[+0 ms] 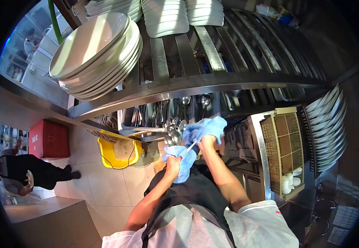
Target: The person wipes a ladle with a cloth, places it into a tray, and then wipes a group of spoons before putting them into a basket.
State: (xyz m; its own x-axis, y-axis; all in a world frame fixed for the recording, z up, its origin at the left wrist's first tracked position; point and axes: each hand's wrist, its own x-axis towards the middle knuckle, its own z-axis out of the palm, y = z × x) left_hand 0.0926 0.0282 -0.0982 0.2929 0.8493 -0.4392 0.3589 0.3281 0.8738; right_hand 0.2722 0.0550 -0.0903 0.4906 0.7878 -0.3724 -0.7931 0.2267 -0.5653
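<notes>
My left hand (pixel 173 166) is closed round a light blue cloth (pixel 184 171), from which a bunch of metal spoons (pixel 174 132) sticks up, bowls away from me. Close to its right, my right hand (pixel 207 142) grips another bunched part of blue cloth (pixel 209 127). A thin, pale metal handle (pixel 192 145) shows between the two bunched parts of cloth. Just beyond the spoons, a cutlery tray (pixel 148 131) under the slatted shelf holds many forks and spoons in separate compartments, including upright spoons (pixel 204 100).
Stacked plates (pixel 96 51) stand on the metal shelf (pixel 196 87). At right are a yellowish rack (pixel 279 144) with white cups (pixel 290 182) and a row of plates (pixel 326 128). A yellow bucket (pixel 118 153) and red box (pixel 49 139) stand at left, near another person (pixel 32 169).
</notes>
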